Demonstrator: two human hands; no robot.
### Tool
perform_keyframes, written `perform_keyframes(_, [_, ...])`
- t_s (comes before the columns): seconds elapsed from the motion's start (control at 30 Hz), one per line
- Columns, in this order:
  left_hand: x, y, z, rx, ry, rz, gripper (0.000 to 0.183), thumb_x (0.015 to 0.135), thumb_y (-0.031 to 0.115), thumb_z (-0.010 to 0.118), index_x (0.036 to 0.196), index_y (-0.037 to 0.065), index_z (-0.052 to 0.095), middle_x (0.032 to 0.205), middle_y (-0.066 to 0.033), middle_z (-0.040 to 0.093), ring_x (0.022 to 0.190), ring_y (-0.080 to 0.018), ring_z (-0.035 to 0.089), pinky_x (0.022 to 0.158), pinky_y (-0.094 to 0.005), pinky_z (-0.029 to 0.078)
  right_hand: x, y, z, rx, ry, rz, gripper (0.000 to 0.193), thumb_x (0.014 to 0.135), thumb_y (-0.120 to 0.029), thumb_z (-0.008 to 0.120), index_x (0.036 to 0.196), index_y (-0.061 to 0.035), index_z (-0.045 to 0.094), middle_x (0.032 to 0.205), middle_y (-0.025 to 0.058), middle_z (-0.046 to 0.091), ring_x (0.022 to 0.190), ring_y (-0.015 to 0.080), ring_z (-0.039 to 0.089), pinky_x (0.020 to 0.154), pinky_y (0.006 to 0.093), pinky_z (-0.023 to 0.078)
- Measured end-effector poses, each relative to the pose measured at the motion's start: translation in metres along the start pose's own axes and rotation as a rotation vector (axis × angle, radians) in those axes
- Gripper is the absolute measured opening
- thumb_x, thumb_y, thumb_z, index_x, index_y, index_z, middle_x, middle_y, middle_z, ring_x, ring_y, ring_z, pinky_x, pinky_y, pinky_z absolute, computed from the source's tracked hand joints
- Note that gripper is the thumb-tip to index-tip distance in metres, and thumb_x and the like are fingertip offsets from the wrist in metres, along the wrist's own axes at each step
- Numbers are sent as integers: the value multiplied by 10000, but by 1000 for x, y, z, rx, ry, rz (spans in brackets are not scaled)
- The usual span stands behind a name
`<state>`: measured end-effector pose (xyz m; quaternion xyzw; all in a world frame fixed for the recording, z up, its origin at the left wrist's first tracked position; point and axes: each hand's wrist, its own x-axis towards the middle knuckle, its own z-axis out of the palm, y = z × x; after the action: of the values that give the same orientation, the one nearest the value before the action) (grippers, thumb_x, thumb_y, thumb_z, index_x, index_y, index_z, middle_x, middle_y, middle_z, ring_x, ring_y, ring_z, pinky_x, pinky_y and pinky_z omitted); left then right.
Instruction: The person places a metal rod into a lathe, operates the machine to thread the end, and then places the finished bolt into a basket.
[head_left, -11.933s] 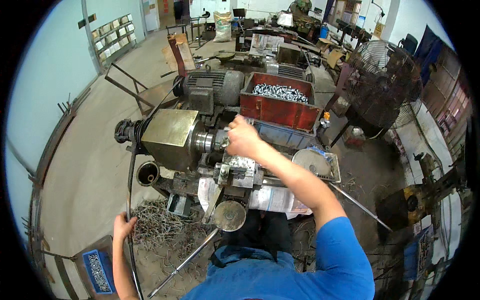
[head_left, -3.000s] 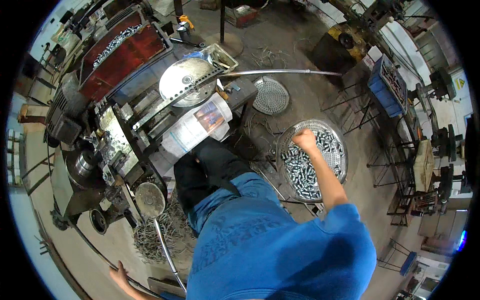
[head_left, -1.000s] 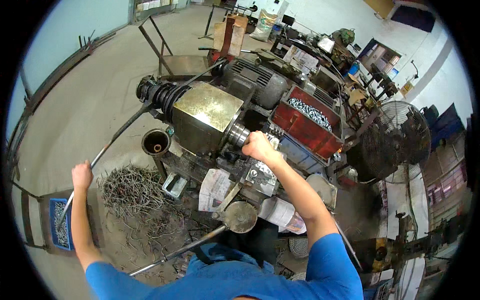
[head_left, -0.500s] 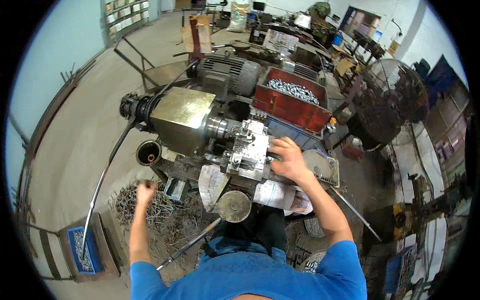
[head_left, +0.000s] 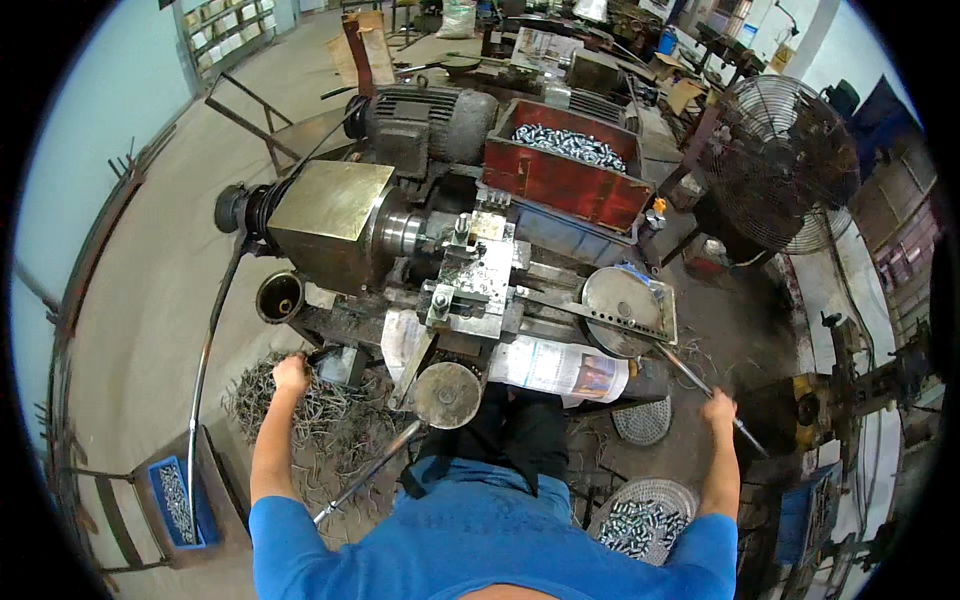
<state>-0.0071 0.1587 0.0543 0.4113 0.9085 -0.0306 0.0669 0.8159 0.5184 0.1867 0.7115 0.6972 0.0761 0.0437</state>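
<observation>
My right hand [head_left: 718,410] is closed round a long metal lever [head_left: 690,377] that slants down to the right of the machine. My left hand [head_left: 291,373] is closed above a heap of metal shavings [head_left: 258,400], beside a small grey tray [head_left: 342,366]; what its fingers hold, if anything, is hidden. Between my arms stands a lathe-like machine with a metal headstock [head_left: 333,205], a round chuck [head_left: 403,233] and a tool slide [head_left: 478,280]. A round metal disc [head_left: 447,395] sits in front of it, close to my body.
Behind the slide stands a red crate [head_left: 560,178] of small shiny metal parts. A woven basket [head_left: 600,520] of similar parts is low right; a blue bin [head_left: 157,500] of them is low left. A pedestal fan [head_left: 780,165] stands right, and another metal bar [head_left: 205,350] slants at left.
My right hand has left the tool slide and moved right and nearer, onto the lever. My left hand stays closed by the small tray. The whole view has shifted slightly.
</observation>
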Motion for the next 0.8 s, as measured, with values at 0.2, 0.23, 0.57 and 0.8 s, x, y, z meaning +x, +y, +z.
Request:
perform_keyframes(0.2, [-65,-49,-9,-48,-111,-268,321,726,249,611,1027,138,620,979,-148,633,938,-319,602,783,-433,494,-64,9,36,86,55,131,283,569,-227,643,776,-58,548,778,186,627,750,376,611,673,460,491])
perform_keyframes(0.23, [-77,-75,7,-205,-197,-319,338,728,271,598,1038,137,617,975,-147,637,922,-321,607,785,-419,492,-84,4,38,93,98,99,288,567,-235,640,774,-58,549,739,189,625,702,382,612,635,459,497])
perform_keyframes(0.57, [-106,-73,40,-248,-201,-359,279,703,251,607,928,107,687,946,-137,661,899,-304,628,789,-394,500,-248,-136,-6,589,41,207,302,561,-233,569,751,2,549,644,235,579,637,430,572,595,457,455])
perform_keyframes(0.8, [-78,-26,-4,-243,-145,-274,203,701,219,580,841,103,671,885,-135,660,870,-313,628,762,-404,504,-250,-149,-36,663,-55,219,395,576,-273,591,877,-19,586,734,253,610,723,447,586,667,471,470])
